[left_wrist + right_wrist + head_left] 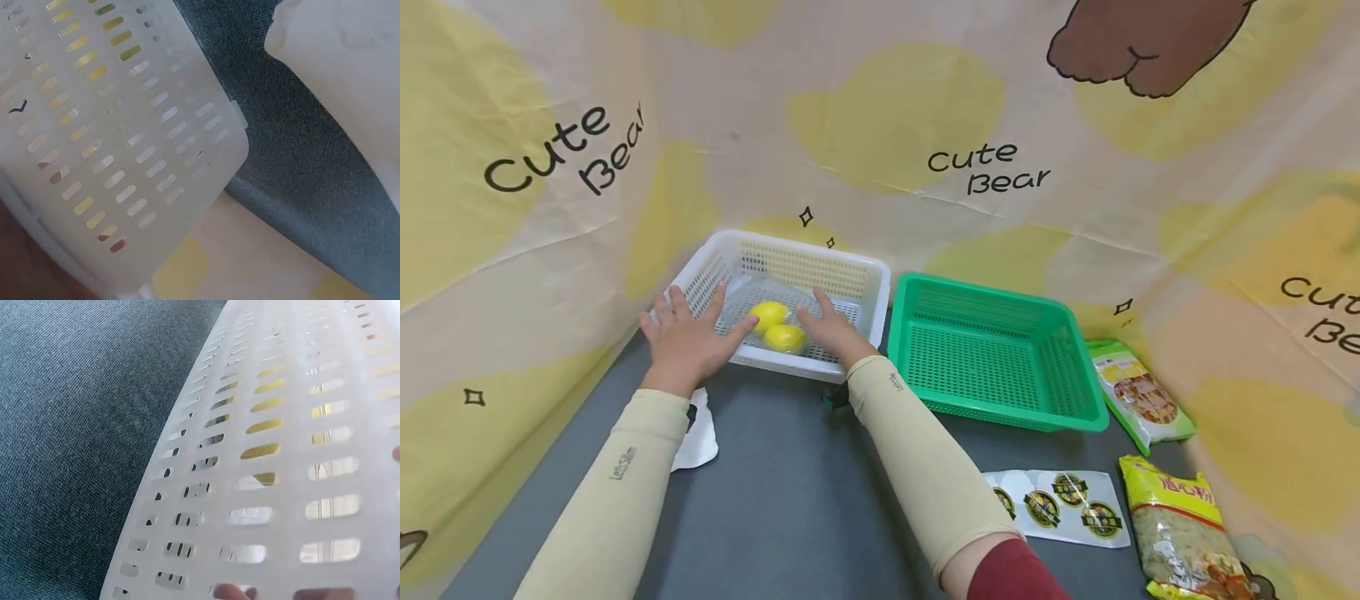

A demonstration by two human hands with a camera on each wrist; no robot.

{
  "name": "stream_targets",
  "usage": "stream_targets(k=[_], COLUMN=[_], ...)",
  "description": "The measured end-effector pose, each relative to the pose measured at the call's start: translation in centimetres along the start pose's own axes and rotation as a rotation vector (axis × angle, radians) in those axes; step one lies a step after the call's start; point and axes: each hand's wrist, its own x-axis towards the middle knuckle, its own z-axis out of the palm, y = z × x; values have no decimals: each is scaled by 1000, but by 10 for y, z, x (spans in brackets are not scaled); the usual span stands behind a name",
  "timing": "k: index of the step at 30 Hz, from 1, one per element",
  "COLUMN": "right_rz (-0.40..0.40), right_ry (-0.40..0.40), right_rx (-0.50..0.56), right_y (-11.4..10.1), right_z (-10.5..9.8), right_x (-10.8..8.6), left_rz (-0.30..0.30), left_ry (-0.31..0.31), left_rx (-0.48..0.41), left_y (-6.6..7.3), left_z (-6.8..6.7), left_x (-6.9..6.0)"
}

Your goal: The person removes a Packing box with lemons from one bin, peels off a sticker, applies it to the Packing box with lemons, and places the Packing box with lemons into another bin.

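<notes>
Two yellow lemons [784, 338] lie in the white slotted basket [808, 367], and what looks like clear plastic film [756, 290] surrounds them. My left hand [688, 340] is over the basket's left front corner, fingers spread, thumb pointing toward the lemons. Over the front rim reaches my right hand [835, 329], its fingers extended inside the basket just right of the lemons. Neither hand grips anything that I can see. Through the slots of the basket wall, the right wrist view shows yellow and some fingertips [231, 592]. The left wrist view mostly shows the basket's outer wall [125, 144].
An open green basket [977, 367] stands right of the white one. Further right lie a green food packet [1138, 396], a yellow-topped bag [1183, 525] and a sheet of round stickers [1060, 507]. White paper [698, 433] lies beneath the left wrist. Printed cloth [880, 125] hangs behind.
</notes>
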Motion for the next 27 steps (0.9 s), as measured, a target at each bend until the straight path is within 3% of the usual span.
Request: stream_targets(k=[5,11,20,27], right_rz=[-16,5,16,2], right_ry=[-116,-138,-110,13], right_rx=[59,92,97,107], right_y=[3,5,3,2], right_z=[-3,-2,-2,0], right_x=[1,10,11,12], left_rz=[-2,-2,-10,-6], left_ry=[-2,-1,-3,-6], left_rx=[14,12,14,16], left_y=[1,1,3,6], left_z=[-1,-3,-2,-3], left_x=[1,0,0,0])
